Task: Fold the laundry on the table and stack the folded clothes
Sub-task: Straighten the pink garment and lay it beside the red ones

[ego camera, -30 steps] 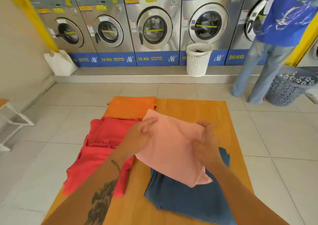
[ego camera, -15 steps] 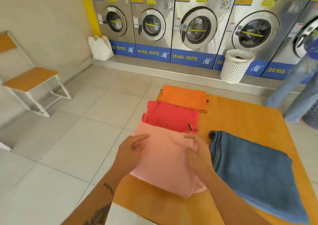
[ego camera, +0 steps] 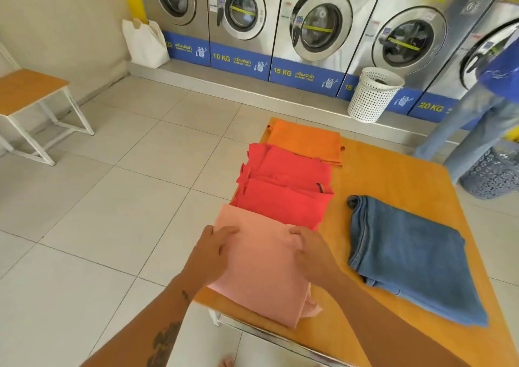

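While both hands press flat, fingers spread, gripping nothing, left hand point(ego camera: 214, 250) and right hand point(ego camera: 314, 251) rest on the folded pink shirt point(ego camera: 261, 271) at the table point(ego camera: 393, 175) edge.

Three folded garments point(ego camera: 283, 195) left of jeans point(ego camera: 407, 251).

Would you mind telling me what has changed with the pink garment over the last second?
The folded pink garment was held up over the jeans; both hands, left hand and right hand, carried it leftward and set it down in front of the red garment. They now rest flat on it. The orange garment, red garment and jeans stayed put.
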`<state>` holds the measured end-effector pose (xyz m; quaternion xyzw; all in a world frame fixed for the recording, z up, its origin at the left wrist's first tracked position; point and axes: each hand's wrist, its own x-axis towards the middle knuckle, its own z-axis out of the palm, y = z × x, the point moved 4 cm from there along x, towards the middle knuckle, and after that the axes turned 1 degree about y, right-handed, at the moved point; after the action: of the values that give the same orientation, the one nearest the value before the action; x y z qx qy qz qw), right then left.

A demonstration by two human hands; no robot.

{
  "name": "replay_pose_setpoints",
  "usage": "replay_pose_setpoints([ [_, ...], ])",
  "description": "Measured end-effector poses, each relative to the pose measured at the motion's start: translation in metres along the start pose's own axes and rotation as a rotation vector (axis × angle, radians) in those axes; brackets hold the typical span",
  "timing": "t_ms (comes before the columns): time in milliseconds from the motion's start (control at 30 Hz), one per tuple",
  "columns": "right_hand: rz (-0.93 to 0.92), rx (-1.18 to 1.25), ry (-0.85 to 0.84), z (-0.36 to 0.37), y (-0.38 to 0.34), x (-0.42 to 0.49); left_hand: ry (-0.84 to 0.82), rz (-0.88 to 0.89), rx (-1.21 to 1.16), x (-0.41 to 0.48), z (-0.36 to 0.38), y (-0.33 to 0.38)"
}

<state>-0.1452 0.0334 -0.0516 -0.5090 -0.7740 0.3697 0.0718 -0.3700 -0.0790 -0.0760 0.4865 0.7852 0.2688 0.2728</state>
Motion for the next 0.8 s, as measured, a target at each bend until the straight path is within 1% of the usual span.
replay_pose_setpoints([
  [100, 0.005, -0.053, -0.037, 0.003, 0.008, -0.008, 0.06, 0.019, 0.032, 0.002, -0.006, -0.008],
  [200, 0.022, -0.051, -0.058, -0.001, 0.01, -0.014, 0.211, -0.062, -0.006, 0.006, -0.019, -0.015],
  [300, 0.088, 0.09, -0.024, -0.021, 0.013, -0.024, 0.351, -0.037, 0.005, 0.01, -0.036, 0.002],
  [400, 0.171, 0.25, 0.081, -0.051, 0.028, -0.035, 0.402, 0.069, -0.083, 0.018, -0.042, 0.043],
  [467, 0.222, 0.307, 0.151, -0.074, 0.044, -0.039, 0.394, 0.178, -0.144, 0.024, -0.034, 0.078],
  [533, 0.264, 0.338, 0.192, -0.096, 0.062, -0.043, 0.355, 0.25, -0.194, 0.03, -0.018, 0.112],
  [700, 0.292, 0.382, 0.269, -0.151, 0.115, -0.058, 0.193, 0.305, -0.233, 0.042, 0.042, 0.184],
  [800, 0.322, 0.399, 0.288, -0.178, 0.156, -0.065, 0.119, 0.287, -0.23, 0.046, 0.085, 0.219],
])
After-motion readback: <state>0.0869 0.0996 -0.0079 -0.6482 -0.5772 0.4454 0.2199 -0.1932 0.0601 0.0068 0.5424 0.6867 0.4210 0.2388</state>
